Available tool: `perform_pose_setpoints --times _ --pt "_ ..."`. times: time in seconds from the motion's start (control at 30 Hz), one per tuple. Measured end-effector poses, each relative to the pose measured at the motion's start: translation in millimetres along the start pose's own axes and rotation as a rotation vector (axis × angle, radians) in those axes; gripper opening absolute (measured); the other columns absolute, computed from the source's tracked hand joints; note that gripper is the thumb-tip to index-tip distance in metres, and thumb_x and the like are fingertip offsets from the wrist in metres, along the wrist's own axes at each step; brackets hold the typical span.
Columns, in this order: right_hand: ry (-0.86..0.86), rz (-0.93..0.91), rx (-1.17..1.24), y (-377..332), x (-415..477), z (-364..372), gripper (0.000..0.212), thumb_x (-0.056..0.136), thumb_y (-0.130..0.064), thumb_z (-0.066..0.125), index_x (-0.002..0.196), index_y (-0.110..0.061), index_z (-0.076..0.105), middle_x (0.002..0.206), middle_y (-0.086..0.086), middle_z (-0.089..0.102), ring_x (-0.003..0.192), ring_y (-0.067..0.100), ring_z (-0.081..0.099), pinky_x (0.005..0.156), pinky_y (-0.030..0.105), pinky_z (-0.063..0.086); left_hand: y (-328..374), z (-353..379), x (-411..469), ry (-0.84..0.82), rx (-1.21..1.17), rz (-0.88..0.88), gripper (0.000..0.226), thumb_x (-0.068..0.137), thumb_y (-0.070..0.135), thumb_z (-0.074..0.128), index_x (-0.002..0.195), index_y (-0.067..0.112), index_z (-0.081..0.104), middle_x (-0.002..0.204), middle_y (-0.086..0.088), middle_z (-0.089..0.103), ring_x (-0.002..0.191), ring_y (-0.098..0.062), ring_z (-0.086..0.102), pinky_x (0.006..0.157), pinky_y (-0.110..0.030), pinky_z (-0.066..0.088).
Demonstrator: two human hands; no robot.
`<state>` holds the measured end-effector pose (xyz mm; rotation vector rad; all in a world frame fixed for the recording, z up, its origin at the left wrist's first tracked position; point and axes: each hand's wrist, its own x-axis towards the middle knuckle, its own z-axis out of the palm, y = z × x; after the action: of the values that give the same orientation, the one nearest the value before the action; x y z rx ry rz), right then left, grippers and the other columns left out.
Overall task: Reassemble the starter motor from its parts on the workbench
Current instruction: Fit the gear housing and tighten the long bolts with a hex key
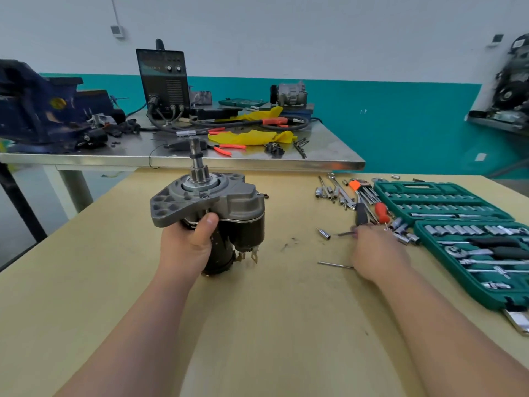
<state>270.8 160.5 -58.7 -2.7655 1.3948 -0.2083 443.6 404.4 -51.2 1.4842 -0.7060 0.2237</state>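
Observation:
My left hand (187,242) grips the starter motor (217,213) by its dark body and holds it upright just above the tan workbench (257,310). Its grey nose housing and pinion shaft (197,161) point up, and the solenoid with its terminals sits on the right side. My right hand (375,253) is stretched out low over the bench to the right, blurred. Its fingertips pinch the end of a thin long bolt (343,233). A second long bolt (333,264) lies on the bench, its right end against that hand.
A loose socket (324,233) lies left of my right hand. Hex keys, a screwdriver and small sockets (369,202) are scattered beyond it. An open green socket set (463,224) fills the right edge. A steel table (200,160) with a welder and vise stands behind.

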Motion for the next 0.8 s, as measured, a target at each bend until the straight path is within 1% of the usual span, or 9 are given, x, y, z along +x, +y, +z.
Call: perform_pose_setpoints --times 0.13,0.23,0.33,0.37,0.47,0.53,0.63,0.73,0.8 --pt "-0.026 -0.249 -0.032 -29.9 -10.5 12.1 0.060 0.090 -0.011 0.041 0.149 -0.024 0.034 0.148 0.001 0.039 0.124 0.025 0.045 0.094 0.041 0.046 10.3 10.3 -9.9 -0.080 -0.004 0.148 0.037 0.076 0.043 0.062 0.110 0.029 0.054 0.114 0.019 0.056 0.105 0.026 0.049 0.087 0.002 0.034" --pt "0.040 -0.325 0.058 -34.2 -8.4 11.9 0.046 0.094 -0.017 0.043 0.138 -0.028 0.048 0.136 -0.001 0.052 0.113 0.021 0.052 0.088 0.040 0.050 13.4 15.4 -13.5 -0.106 0.016 0.207 0.032 0.078 0.037 0.066 0.108 0.032 0.054 0.115 0.020 0.056 0.108 0.024 0.048 0.090 0.002 0.033" --pt "0.227 -0.165 0.180 -14.7 5.7 5.0 0.030 0.095 -0.018 0.047 0.120 -0.024 0.063 0.116 -0.001 0.064 0.100 0.020 0.059 0.081 0.039 0.054 11.7 17.3 -14.5 -0.080 0.011 0.194 0.030 0.082 0.029 0.066 0.106 0.040 0.053 0.109 0.034 0.059 0.106 0.026 0.048 0.087 0.003 0.033" --pt "0.224 -0.084 0.152 -5.6 11.4 1.8 0.028 0.094 -0.017 0.049 0.118 -0.021 0.064 0.114 0.002 0.064 0.102 0.022 0.059 0.083 0.042 0.053 11.1 17.0 -14.5 -0.073 -0.010 0.171 0.029 0.083 0.028 0.064 0.106 0.041 0.052 0.105 0.038 0.061 0.104 0.026 0.049 0.086 0.004 0.034" --pt "0.021 0.056 -0.091 8.7 25.5 -3.7 0.033 0.094 -0.016 0.049 0.124 -0.018 0.060 0.131 0.011 0.055 0.128 0.035 0.044 0.103 0.052 0.040 6.8 12.7 -11.9 -0.041 -0.058 0.107 0.036 0.079 0.048 0.060 0.112 0.034 0.055 0.112 0.030 0.060 0.105 0.024 0.050 0.087 0.002 0.036" --pt "-0.032 0.057 -0.151 7.5 33.6 -1.6 0.033 0.093 -0.016 0.048 0.124 -0.017 0.060 0.134 0.012 0.052 0.130 0.037 0.040 0.107 0.052 0.035 5.3 9.9 -10.3 -0.031 -0.059 0.075 0.046 0.075 0.056 0.056 0.116 0.033 0.055 0.118 0.018 0.060 0.108 0.020 0.051 0.088 0.000 0.037" --pt "0.011 0.020 -0.149 4.9 42.9 0.9 0.023 0.093 -0.019 0.051 0.112 -0.016 0.065 0.113 0.008 0.061 0.117 0.030 0.049 0.106 0.052 0.036 3.8 8.3 -8.5 -0.015 -0.073 0.031 0.043 0.074 0.057 0.055 0.114 0.038 0.055 0.116 0.019 0.060 0.105 0.020 0.052 0.084 0.001 0.038" --pt "-0.020 0.052 -0.161 -0.8 42.6 -4.9 0.021 0.095 -0.014 0.047 0.109 -0.009 0.062 0.108 0.011 0.064 0.115 0.033 0.053 0.109 0.055 0.030 0.2 6.2 -6.7 0.013 -0.109 -0.024 0.060 0.070 0.059 0.054 0.120 0.026 0.057 0.113 0.016 0.062 0.101 0.019 0.054 0.082 0.000 0.040" --pt "-0.091 0.004 -0.223 -7.3 40.9 -10.5 0.018 0.094 -0.008 0.045 0.108 -0.007 0.058 0.100 0.011 0.063 0.105 0.031 0.057 0.101 0.051 0.040 -1.9 4.0 -5.1 0.012 -0.132 -0.063 0.056 0.068 0.060 0.054 0.116 0.031 0.056 0.112 0.019 0.062 0.101 0.018 0.054 0.084 -0.005 0.042"
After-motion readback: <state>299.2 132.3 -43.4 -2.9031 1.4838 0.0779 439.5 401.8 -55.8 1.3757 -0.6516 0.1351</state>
